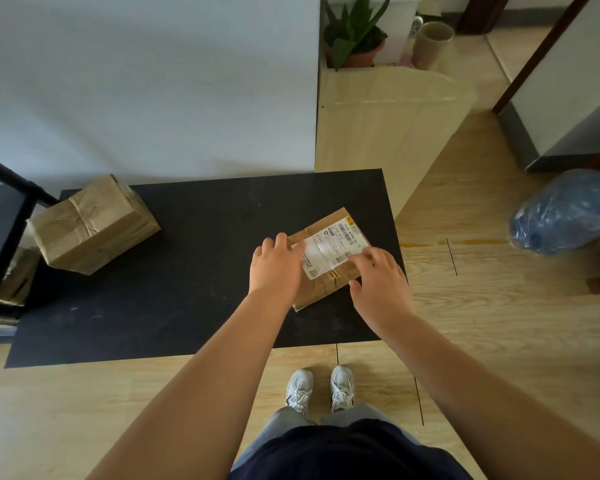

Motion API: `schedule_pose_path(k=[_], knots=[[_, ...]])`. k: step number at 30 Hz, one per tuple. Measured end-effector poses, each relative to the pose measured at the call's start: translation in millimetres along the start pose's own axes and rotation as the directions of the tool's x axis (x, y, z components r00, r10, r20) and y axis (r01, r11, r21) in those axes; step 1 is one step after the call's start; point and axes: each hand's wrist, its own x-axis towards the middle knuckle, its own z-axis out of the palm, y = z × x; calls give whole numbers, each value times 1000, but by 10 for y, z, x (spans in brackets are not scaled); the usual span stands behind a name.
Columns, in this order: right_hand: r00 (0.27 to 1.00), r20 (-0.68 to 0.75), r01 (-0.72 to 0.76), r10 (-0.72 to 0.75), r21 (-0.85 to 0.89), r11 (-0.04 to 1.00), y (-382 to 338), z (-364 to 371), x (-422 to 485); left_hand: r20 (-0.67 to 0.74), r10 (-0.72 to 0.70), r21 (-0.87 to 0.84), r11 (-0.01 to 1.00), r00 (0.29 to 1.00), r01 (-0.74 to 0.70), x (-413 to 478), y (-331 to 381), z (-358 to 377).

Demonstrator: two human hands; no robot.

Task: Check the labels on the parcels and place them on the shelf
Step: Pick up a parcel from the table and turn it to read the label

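Here, nearest first, as I read it:
Left hand (276, 268): fingers spread, resting on the flat parcel's (328, 259) 9 o'clock edge.
Right hand (378, 275): fingers loose, touching its 4 o'clock corner; neither hand clamped.
Flat parcel: on the bench (187, 271), label (331, 251) up.
Handling: I judge it light, stiff, tape slippery; grip opposite edges.
Boxy parcel (94, 225): 10 o'clock, likely heavier.

Black table (194, 271) with two brown parcels (326, 261) (92, 223), perhaps taped.
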Motion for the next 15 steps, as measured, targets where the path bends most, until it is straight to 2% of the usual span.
schedule_pose_path(k=[3,7,10,15], knots=[[988,-24,-148,152,117,982,-13,31,-47,2,-57,13,998,998,57,-89,52,-4],[938,132,-342,319,228,912,15,68,-24,-15,-84,-18,996,996,83,-221,141,7],[926,256,-342,278,255,905,0,125,0,-14,-53,-50,997,998,53,-311,190,59],[946,241,-278,217,256,926,-9,166,24,7,-67,-163,984,998,67,-429,220,173]])
